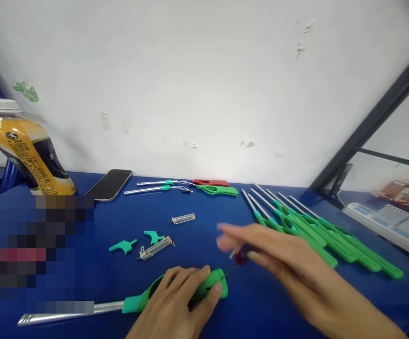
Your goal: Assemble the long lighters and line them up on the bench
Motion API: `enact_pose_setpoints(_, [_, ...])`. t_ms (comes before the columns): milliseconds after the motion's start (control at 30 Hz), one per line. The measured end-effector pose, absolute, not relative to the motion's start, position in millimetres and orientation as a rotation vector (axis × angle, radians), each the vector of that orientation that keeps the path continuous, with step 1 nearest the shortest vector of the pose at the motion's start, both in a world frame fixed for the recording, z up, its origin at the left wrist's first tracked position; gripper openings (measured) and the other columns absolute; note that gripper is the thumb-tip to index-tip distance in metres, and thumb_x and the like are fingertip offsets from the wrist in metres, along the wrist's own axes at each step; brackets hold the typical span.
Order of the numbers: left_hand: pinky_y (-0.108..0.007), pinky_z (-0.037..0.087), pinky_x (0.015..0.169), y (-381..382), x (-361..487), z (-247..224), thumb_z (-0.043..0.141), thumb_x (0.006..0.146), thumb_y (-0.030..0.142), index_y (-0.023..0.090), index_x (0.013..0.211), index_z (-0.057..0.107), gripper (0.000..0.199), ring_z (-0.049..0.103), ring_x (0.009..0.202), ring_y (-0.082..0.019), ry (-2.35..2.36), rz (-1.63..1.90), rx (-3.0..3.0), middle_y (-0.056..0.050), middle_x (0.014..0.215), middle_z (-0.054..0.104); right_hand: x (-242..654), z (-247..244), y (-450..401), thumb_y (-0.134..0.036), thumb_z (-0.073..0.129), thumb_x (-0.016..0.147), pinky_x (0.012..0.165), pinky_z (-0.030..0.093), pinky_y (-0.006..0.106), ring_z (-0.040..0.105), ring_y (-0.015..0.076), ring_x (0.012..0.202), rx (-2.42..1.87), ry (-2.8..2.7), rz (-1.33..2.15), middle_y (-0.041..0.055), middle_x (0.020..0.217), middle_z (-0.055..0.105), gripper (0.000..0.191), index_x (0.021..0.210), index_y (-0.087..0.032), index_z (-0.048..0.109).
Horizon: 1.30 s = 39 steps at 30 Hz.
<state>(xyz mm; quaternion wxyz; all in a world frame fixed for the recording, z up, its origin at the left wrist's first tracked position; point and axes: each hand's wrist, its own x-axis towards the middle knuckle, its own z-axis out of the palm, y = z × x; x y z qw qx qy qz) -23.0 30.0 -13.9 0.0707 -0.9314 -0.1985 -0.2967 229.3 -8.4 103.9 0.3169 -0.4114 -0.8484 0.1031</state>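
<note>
My left hand [179,299] presses down on the green handle of a long-nosed lighter [211,287] that lies on the blue table [207,226], its metal tube [70,313] pointing left. My right hand [278,259] is blurred just right of the handle's end, fingers pinched on a small red part [241,257] with a thin wire running toward the handle. Loose pieces lie beyond: two green triggers [123,246] [154,236], a metal igniter module [155,248] and a small clear piece [183,218].
Several assembled green lighters [317,230] lie in a row at the right. A red and a green lighter body with tubes [204,186] lie near the wall, beside a phone [110,184] and an orange bottle [28,150]. A blurred patch [35,252] covers the left.
</note>
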Motion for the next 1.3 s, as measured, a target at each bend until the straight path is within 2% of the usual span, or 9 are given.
enact_pose_setpoints(200, [-0.037, 0.066, 0.089, 32.5, -24.3, -16.6, 0.041, 0.115, 0.023, 0.026, 0.142, 0.066, 0.037, 0.077, 0.106, -0.023, -0.597, -0.881, -2.791, -0.007, 0.133, 0.076, 217.0, 96.6, -4.9, -0.028, 0.071, 0.105, 0.060, 0.056, 0.023, 0.065, 0.0134, 0.063, -1.059, -2.009, -0.177, 0.0003, 0.077, 0.071, 0.009, 0.100, -0.023, 0.077])
enact_pose_setpoints(333, [-0.036, 0.066, 0.092, 34.7, -27.3, -18.0, 0.046, 0.114, 0.024, 0.028, 0.149, 0.062, 0.038, 0.077, 0.111, -0.022, -0.572, -0.845, -2.801, -0.006, 0.137, 0.075, 222.6, 98.9, -11.9, -0.032, 0.049, 0.115, 0.088, 0.064, 0.025, 0.078, 0.0171, 0.106, -1.167, -2.171, 0.013, 0.0064, 0.131, 0.077, 0.041, 0.154, -0.030, 0.059])
enact_pose_setpoints(400, [-0.037, 0.066, 0.091, 34.1, -28.1, -18.0, 0.044, 0.114, 0.022, 0.027, 0.149, 0.062, 0.040, 0.078, 0.110, -0.023, -0.566, -0.840, -2.802, -0.008, 0.138, 0.075, 225.6, 99.6, -11.1, -0.023, 0.043, 0.115, 0.095, 0.062, 0.022, 0.077, 0.0133, 0.114, -1.139, -2.216, 0.234, 0.0011, 0.136, 0.077, 0.050, 0.163, -0.035, 0.047])
enact_pose_setpoints(567, [-0.037, 0.067, 0.090, 31.4, -28.0, -18.5, 0.041, 0.115, 0.021, 0.028, 0.148, 0.063, 0.040, 0.078, 0.108, -0.022, -0.583, -0.858, -2.790, -0.008, 0.135, 0.076, 221.5, 89.2, -0.2, -0.023, 0.063, 0.109, 0.062, 0.057, 0.022, 0.069, 0.0126, 0.064, -1.037, -2.030, -0.242, -0.0006, 0.077, 0.074, 0.017, 0.119, -0.022, 0.078])
enact_pose_setpoints(733, [-0.037, 0.067, 0.090, 31.5, -26.2, -16.3, 0.040, 0.115, 0.021, 0.027, 0.145, 0.065, 0.040, 0.077, 0.108, -0.023, -0.584, -0.882, -2.798, -0.007, 0.134, 0.076, 223.3, 90.8, -5.2, -0.006, 0.042, 0.109, 0.086, 0.063, 0.025, 0.077, 0.0152, 0.106, -1.064, -2.201, 0.096, 0.0094, 0.143, 0.071, 0.051, 0.151, -0.027, 0.062])
enact_pose_setpoints(800, [-0.037, 0.067, 0.089, 30.4, -25.3, -13.5, 0.040, 0.115, 0.019, 0.028, 0.144, 0.065, 0.040, 0.078, 0.106, -0.023, -0.622, -0.881, -2.796, -0.006, 0.133, 0.076, 224.0, 89.7, -3.8, -0.005, 0.042, 0.108, 0.086, 0.064, 0.024, 0.076, 0.0145, 0.106, -1.019, -2.128, 0.262, 0.0068, 0.133, 0.075, 0.052, 0.150, -0.029, 0.061])
enact_pose_setpoints(900, [-0.036, 0.066, 0.090, 28.4, -25.0, -10.3, 0.040, 0.114, 0.016, 0.031, 0.142, 0.066, 0.041, 0.077, 0.106, -0.021, -0.678, -0.883, -2.795, -0.004, 0.133, 0.077, 222.9, 84.5, 1.7, -0.016, 0.068, 0.105, 0.073, 0.062, 0.023, 0.074, 0.0143, 0.081, -1.023, -1.950, 0.042, 0.0008, 0.092, 0.077, 0.022, 0.123, -0.027, 0.075])
enact_pose_setpoints(1100, [-0.037, 0.067, 0.088, 30.3, -26.0, -14.0, 0.042, 0.114, 0.021, 0.028, 0.143, 0.065, 0.038, 0.077, 0.104, -0.023, -0.602, -0.896, -2.822, -0.006, 0.133, 0.076, 223.1, 87.7, -5.4, -0.008, 0.049, 0.109, 0.084, 0.064, 0.021, 0.078, 0.0140, 0.099, -1.049, -2.099, 0.153, 0.0044, 0.125, 0.078, 0.050, 0.151, -0.030, 0.063])
enact_pose_setpoints(1300, [-0.036, 0.066, 0.090, 31.0, -25.1, -15.2, 0.040, 0.113, 0.016, 0.029, 0.143, 0.065, 0.040, 0.076, 0.107, -0.022, -0.647, -0.888, -2.780, -0.006, 0.134, 0.076, 213.0, 88.0, -4.4, -0.017, 0.073, 0.102, 0.067, 0.060, 0.021, 0.071, 0.0132, 0.072, -1.105, -1.930, -0.136, 0.0001, 0.087, 0.072, 0.018, 0.118, -0.025, 0.076])
